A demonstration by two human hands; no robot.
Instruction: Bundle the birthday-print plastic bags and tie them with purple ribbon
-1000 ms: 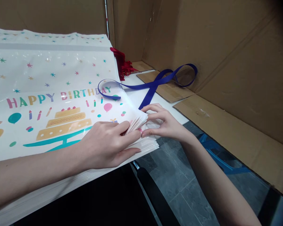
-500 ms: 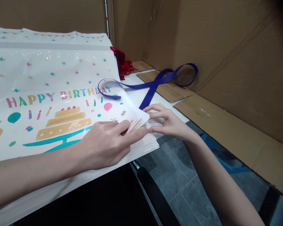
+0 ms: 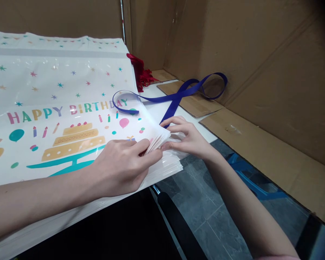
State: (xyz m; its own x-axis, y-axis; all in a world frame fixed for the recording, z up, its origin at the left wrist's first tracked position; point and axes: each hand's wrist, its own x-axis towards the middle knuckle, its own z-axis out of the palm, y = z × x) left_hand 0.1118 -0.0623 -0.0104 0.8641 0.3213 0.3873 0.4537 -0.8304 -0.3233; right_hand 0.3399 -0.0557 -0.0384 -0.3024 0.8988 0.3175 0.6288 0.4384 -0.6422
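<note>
So in the head view, we've got a stack of white birthday sheets (image 3: 78, 85) filling roughly 9 to 11 o'clock, cake print on top, with its near-right corners fanned up (image 3: 159, 140) pretty much dead center. Our left hand (image 3: 127, 162) comes in from 8 o'clock, thumb and forefinger pinched tight on those corners. Our right hand (image 3: 191, 139), just off toward 3, curls its fingers and thumb around the fanned edges; we honestly can't tell if it's gripping any. A blue ribbon (image 3: 176, 96) crosses itself at 1 o'clock, one end lying over the sheets, its lower run reaching our right fingertips. Red ribbon (image 3: 143, 77) is bunched beside the stack at 11, cardboard (image 3: 249, 54) walls off 2 o'clock, and a black padded bar (image 3: 177, 224) sits below, between 5 and 6.
</note>
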